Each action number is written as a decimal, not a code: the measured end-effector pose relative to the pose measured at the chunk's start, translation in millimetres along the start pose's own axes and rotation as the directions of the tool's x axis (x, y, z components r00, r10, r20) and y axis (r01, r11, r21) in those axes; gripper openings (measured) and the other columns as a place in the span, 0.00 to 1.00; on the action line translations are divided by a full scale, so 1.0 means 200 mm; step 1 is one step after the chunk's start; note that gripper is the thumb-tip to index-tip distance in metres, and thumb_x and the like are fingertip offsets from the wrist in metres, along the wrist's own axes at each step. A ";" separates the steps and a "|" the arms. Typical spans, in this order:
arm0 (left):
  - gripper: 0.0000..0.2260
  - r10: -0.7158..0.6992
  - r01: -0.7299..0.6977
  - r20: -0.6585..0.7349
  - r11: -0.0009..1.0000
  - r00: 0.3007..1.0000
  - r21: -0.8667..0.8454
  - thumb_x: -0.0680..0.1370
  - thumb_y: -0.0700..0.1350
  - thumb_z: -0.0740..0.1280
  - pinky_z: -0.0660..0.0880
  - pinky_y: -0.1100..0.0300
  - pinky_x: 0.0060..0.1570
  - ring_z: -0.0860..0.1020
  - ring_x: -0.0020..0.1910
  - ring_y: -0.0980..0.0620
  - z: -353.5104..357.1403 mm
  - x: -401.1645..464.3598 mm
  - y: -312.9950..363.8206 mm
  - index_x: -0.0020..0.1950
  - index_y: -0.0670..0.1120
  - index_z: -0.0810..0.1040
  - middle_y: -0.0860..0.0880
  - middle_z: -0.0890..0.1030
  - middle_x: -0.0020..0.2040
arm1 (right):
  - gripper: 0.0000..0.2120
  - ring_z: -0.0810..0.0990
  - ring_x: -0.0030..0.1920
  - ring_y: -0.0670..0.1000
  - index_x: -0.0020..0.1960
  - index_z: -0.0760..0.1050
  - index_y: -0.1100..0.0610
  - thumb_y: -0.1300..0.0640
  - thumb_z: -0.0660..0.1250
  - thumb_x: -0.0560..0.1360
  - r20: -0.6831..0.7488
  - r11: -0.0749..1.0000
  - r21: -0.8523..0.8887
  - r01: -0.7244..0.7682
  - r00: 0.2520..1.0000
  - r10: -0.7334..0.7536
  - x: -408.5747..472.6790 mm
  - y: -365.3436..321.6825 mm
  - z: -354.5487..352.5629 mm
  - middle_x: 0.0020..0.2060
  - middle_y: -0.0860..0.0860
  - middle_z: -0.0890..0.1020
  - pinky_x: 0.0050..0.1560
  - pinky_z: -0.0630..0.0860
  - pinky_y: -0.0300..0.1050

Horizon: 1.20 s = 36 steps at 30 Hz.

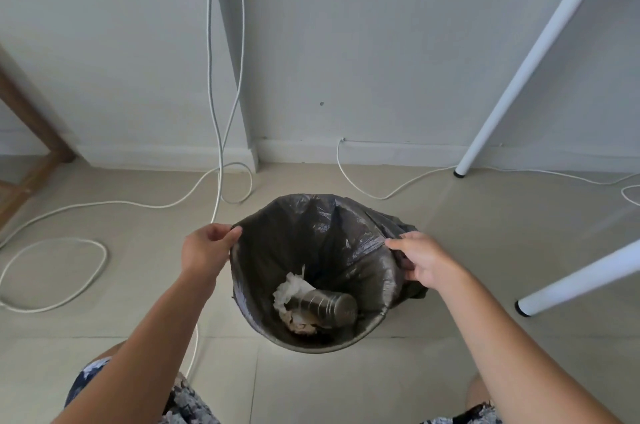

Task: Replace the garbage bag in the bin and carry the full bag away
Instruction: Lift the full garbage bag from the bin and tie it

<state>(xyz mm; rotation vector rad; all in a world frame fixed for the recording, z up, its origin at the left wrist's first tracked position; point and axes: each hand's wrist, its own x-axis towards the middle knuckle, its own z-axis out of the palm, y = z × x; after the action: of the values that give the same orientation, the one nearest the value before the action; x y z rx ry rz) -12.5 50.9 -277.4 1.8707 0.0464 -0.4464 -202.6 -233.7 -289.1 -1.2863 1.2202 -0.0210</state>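
Patterned dark-and-white fabric of our shorts (188,403) shows at the bottom edge, and from there both our bare forearms reach forward and down toward the bin (323,342), which stands on the beige tiled floor (433,371) in front of us.

Our left hand (207,252) is at the left side of the rim, with the wrist a little bent and the fingers curled; thumb and fingertips pinch the edge of the black garbage bag (332,236) there. Our right hand (420,260) is at the right side, palm down, and its fingers close on the gathered plastic that hangs over the outside of the rim. So both hands hold the bag, and the bag is in the bin, its mouth wide between our hands.

Deep inside the bag we see a metal can (327,304) that lies on its side, just beside crumpled white paper (291,290).

Farther away, white cables (214,111) loop over the floor and go up the grey wall (363,42). On the right two white table legs (540,52) stand slanted, and on the left is a piece of wooden furniture (33,132).
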 end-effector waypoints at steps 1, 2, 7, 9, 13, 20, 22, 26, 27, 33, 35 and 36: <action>0.03 0.040 -0.040 0.011 0.999 0.999 0.018 0.73 0.42 0.74 0.79 0.50 0.47 0.80 0.40 0.46 0.00 0.00 0.02 0.40 0.43 0.82 0.44 0.83 0.39 | 0.10 0.80 0.42 0.56 0.52 0.75 0.58 0.62 0.73 0.73 0.005 1.000 -0.026 0.016 1.000 -0.016 0.00 0.00 0.00 0.45 0.56 0.82 0.36 0.77 0.48; 0.02 0.076 -0.077 0.034 0.997 0.997 0.029 0.72 0.41 0.74 0.79 0.54 0.45 0.80 0.39 0.48 0.01 0.00 0.04 0.40 0.45 0.83 0.46 0.83 0.38 | 0.09 0.81 0.41 0.56 0.50 0.76 0.57 0.61 0.74 0.73 0.015 0.999 -0.045 0.018 1.000 -0.017 0.00 0.01 0.01 0.45 0.55 0.83 0.37 0.78 0.48; 0.07 0.144 -0.161 0.215 0.985 0.966 0.063 0.76 0.49 0.70 0.72 0.71 0.42 0.82 0.41 0.63 0.03 -0.04 0.09 0.39 0.55 0.86 0.59 0.86 0.39 | 0.16 0.87 0.44 0.58 0.52 0.82 0.59 0.50 0.76 0.70 0.144 0.990 -0.006 -0.144 0.979 0.143 -0.03 0.05 0.00 0.43 0.57 0.88 0.46 0.84 0.54; 0.10 0.071 -0.073 0.257 0.997 0.964 -0.001 0.80 0.49 0.64 0.72 0.61 0.54 0.79 0.53 0.60 0.01 -0.05 0.07 0.47 0.56 0.85 0.58 0.84 0.49 | 0.20 0.87 0.44 0.58 0.53 0.82 0.57 0.45 0.77 0.68 0.192 0.981 0.033 -0.192 0.964 0.183 -0.04 0.08 0.00 0.44 0.57 0.88 0.42 0.84 0.53; 0.17 -0.404 0.441 0.255 0.891 0.879 -0.106 0.80 0.45 0.62 0.67 0.39 0.66 0.73 0.60 0.40 -0.01 -0.02 -0.08 0.68 0.47 0.72 0.43 0.75 0.62 | 0.26 0.86 0.48 0.58 0.54 0.82 0.58 0.44 0.80 0.63 0.149 0.986 0.004 -0.169 0.975 0.166 -0.05 0.12 0.01 0.45 0.56 0.88 0.53 0.82 0.55; 0.12 -0.535 0.565 0.309 0.825 0.786 -0.008 0.76 0.50 0.64 0.77 0.45 0.46 0.77 0.43 0.43 0.04 -0.11 -0.16 0.45 0.41 0.76 0.43 0.78 0.42 | 0.26 0.86 0.43 0.58 0.50 0.83 0.59 0.45 0.82 0.60 0.056 0.996 -0.034 -0.077 0.995 0.079 -0.08 0.12 -0.03 0.42 0.56 0.88 0.36 0.81 0.47; 0.07 -0.473 0.496 0.253 0.868 0.844 -0.033 0.77 0.42 0.62 0.76 0.48 0.45 0.76 0.38 0.45 0.02 -0.09 -0.12 0.41 0.42 0.75 0.45 0.75 0.36 | 0.23 0.85 0.43 0.58 0.52 0.82 0.58 0.46 0.80 0.64 0.070 0.998 0.009 -0.057 0.996 0.056 -0.09 0.12 -0.07 0.45 0.57 0.88 0.37 0.80 0.47; 0.08 -0.395 0.396 0.186 0.918 0.900 0.031 0.79 0.37 0.59 0.77 0.45 0.48 0.77 0.39 0.45 -0.03 -0.08 -0.07 0.42 0.39 0.75 0.44 0.75 0.36 | 0.15 0.81 0.41 0.57 0.55 0.79 0.59 0.52 0.73 0.73 0.071 0.993 0.116 -0.027 0.997 0.018 -0.11 0.11 -0.10 0.43 0.57 0.85 0.42 0.79 0.49; 0.09 -0.374 0.368 0.133 0.927 0.918 0.069 0.79 0.37 0.59 0.78 0.47 0.44 0.77 0.38 0.45 -0.02 -0.08 -0.06 0.41 0.39 0.74 0.43 0.75 0.35 | 0.13 0.81 0.41 0.57 0.55 0.79 0.59 0.52 0.71 0.75 0.070 0.993 0.116 -0.022 0.997 0.014 -0.12 0.10 -0.10 0.42 0.57 0.84 0.43 0.78 0.49; 0.11 -0.249 0.219 0.056 0.923 0.967 0.317 0.76 0.31 0.58 0.74 0.59 0.25 0.76 0.28 0.44 0.04 -0.07 -0.03 0.34 0.37 0.71 0.40 0.74 0.31 | 0.06 0.81 0.38 0.56 0.53 0.76 0.60 0.58 0.68 0.77 0.087 0.999 -0.002 -0.047 0.995 0.047 -0.18 0.02 -0.08 0.41 0.57 0.83 0.39 0.79 0.49; 0.11 -0.228 0.193 0.055 0.914 0.972 0.357 0.75 0.30 0.57 0.72 0.59 0.26 0.75 0.27 0.44 0.04 -0.08 -0.03 0.34 0.37 0.70 0.41 0.74 0.30 | 0.06 0.80 0.36 0.55 0.55 0.75 0.60 0.60 0.66 0.78 0.058 0.998 0.015 -0.053 0.997 0.052 -0.19 0.01 -0.07 0.40 0.57 0.83 0.37 0.78 0.49; 0.11 -0.225 0.196 0.046 0.919 0.973 0.342 0.75 0.30 0.57 0.72 0.57 0.29 0.74 0.27 0.43 0.04 -0.09 -0.03 0.33 0.37 0.70 0.41 0.73 0.30 | 0.07 0.80 0.37 0.56 0.56 0.75 0.61 0.61 0.65 0.79 0.052 0.997 0.049 -0.057 0.997 0.054 -0.19 0.00 -0.06 0.42 0.58 0.83 0.38 0.78 0.50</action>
<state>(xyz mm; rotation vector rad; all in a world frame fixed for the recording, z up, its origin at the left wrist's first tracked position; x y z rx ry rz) -33.0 48.8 -279.6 2.1904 0.1225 -0.7194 -227.9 -218.1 -261.7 -1.2017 1.2043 0.0205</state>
